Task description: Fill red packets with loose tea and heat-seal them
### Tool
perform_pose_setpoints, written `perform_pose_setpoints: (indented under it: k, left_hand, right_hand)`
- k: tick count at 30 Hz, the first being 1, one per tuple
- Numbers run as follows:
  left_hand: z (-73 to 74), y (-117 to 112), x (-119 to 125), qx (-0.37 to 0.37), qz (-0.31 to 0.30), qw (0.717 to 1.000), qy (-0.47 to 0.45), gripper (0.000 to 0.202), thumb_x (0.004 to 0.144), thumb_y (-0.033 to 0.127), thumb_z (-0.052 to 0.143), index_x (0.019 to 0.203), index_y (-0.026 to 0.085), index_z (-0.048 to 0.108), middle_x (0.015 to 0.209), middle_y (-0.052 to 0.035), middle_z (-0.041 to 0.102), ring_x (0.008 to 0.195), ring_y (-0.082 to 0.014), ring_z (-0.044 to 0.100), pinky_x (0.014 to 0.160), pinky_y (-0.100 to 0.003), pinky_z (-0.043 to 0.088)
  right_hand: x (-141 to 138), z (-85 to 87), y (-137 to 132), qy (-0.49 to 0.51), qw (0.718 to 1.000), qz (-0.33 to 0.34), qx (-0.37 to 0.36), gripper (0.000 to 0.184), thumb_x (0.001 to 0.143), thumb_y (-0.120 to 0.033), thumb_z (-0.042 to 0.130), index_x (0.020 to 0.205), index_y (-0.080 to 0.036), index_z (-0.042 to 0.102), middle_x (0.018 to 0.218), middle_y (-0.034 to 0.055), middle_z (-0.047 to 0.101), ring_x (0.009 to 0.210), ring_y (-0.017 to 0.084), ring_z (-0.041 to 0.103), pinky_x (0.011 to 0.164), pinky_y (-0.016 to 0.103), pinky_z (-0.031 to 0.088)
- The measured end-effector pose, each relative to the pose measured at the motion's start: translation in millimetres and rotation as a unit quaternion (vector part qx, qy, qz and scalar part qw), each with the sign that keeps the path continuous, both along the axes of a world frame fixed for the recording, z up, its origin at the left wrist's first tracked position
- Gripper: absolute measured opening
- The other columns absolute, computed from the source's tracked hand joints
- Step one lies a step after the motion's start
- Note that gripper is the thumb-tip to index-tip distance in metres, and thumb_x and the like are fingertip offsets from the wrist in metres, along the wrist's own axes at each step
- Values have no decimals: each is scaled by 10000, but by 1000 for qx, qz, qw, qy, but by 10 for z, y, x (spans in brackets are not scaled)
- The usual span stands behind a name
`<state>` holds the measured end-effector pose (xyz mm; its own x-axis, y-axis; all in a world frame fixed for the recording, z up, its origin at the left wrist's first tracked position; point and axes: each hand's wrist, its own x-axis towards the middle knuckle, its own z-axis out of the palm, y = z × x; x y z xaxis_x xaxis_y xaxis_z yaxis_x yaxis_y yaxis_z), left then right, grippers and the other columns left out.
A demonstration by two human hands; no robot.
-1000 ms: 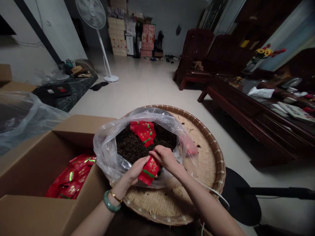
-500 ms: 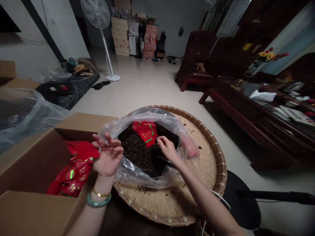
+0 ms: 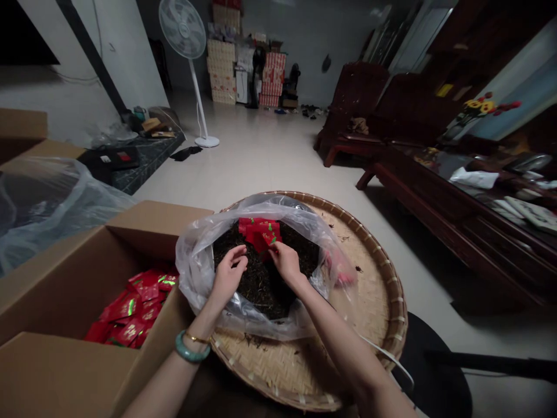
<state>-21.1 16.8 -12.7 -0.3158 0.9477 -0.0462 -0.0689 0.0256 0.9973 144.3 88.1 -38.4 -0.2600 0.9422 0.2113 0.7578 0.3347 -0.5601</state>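
A clear plastic bag (image 3: pixel 195 261) full of dark loose tea (image 3: pixel 261 284) lies on a round woven bamboo tray (image 3: pixel 369 290). A small stack of red sachets (image 3: pixel 260 232) rests on the tea at the far side. My right hand (image 3: pixel 285 261) reaches to that stack, its fingers pinched on the nearest red sachet. Over the tea just left of it, my left hand (image 3: pixel 228 276) hovers with fingers loosely curled and nothing in them. A green bangle circles that wrist. Left of the tray, an open cardboard box (image 3: pixel 143 223) holds several red sachets (image 3: pixel 130 310).
Another clear bag (image 3: pixel 47 203) sits in a box at far left. A dark wooden table (image 3: pixel 461 220) with clutter runs along the right, chairs behind it. A standing fan (image 3: pixel 191 64) and stacked cartons stand at the back. A black stool (image 3: pixel 435 383) is at lower right.
My left hand dropped a red sachet into the cardboard box and came back over the tea. My right hand moved forward to the stack of red sachets.
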Motion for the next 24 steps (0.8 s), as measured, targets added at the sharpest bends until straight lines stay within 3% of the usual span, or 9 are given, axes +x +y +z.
perform_pose_setpoints:
  k: [2, 4, 6, 8, 11, 14, 18, 21, 24]
  left_hand:
    - [-93, 74, 12, 2, 12, 1000, 18, 440, 708, 281, 628, 1126, 153, 578, 1167, -137, 605, 961, -210, 621, 681, -291, 543]
    - [-129, 150, 36, 12, 14, 999, 47, 451, 716, 247, 616, 1154, 153, 561, 1183, -145, 599, 980, -212, 621, 717, -308, 548]
    - [-102, 222, 69, 30, 4, 995, 97, 409, 728, 226, 610, 1130, 154, 583, 1145, -136, 625, 978, -215, 623, 723, -311, 552]
    - [-35, 277, 110, 43, -8, 986, 162, 338, 748, 214, 604, 1081, 160, 622, 1059, -115, 667, 903, -204, 644, 704, -307, 556]
    - [64, 314, 175, 56, -6, 968, 244, 288, 769, 177, 591, 1051, 168, 649, 975, -92, 693, 766, -175, 657, 668, -297, 559]
    - [99, 316, 233, 98, -4, 951, 294, 248, 776, 126, 570, 1000, 173, 665, 1008, -87, 686, 807, -177, 657, 671, -283, 557]
    - [67, 356, 288, 132, -6, 929, 345, 209, 768, 93, 573, 931, 174, 674, 1017, -81, 682, 894, -189, 645, 743, -297, 540]
    - [33, 440, 310, 113, -3, 928, 356, 138, 751, 109, 610, 857, 167, 675, 892, -60, 678, 759, -162, 638, 719, -292, 522]
    - [9, 532, 306, 100, 6, 923, 373, 39, 741, 145, 641, 761, 164, 669, 826, -56, 654, 752, -173, 610, 743, -311, 492]
  right_hand:
    - [49, -5, -16, 52, 999, 0, -3, 116, 836, -218, 543, 886, -202, 646, 892, 30, 706, 797, 163, 641, 737, 256, 462]
    - [76, -13, -29, 182, 982, -12, -40, 121, 797, -279, 584, 845, -193, 655, 834, 21, 708, 746, 162, 640, 699, 256, 476]
    - [76, -19, -42, 324, 941, -28, -98, 171, 729, -344, 636, 778, -180, 653, 730, 15, 691, 639, 161, 617, 603, 258, 480]
    - [57, -21, -57, 394, 908, -37, -137, 230, 678, -389, 659, 754, -172, 641, 660, 5, 664, 540, 147, 577, 499, 249, 462]
    - [19, -21, -79, 417, 895, -40, -153, 276, 664, -420, 647, 767, -165, 628, 627, -2, 643, 472, 132, 544, 420, 240, 452]
    - [-1, -37, -88, 435, 885, -51, -158, 299, 646, -434, 657, 765, -162, 619, 629, -3, 639, 465, 126, 538, 407, 244, 473]
    - [7, -87, -64, 440, 881, -66, -160, 343, 628, -457, 674, 784, -156, 620, 656, 3, 643, 485, 123, 546, 417, 241, 491]
    - [25, -133, -25, 436, 882, -64, -166, 355, 628, -460, 676, 789, -149, 619, 665, 11, 645, 493, 127, 556, 431, 247, 497]
    - [42, -175, 18, 433, 882, -58, -176, 361, 644, -447, 667, 822, -136, 620, 706, 34, 651, 515, 137, 570, 474, 274, 520]
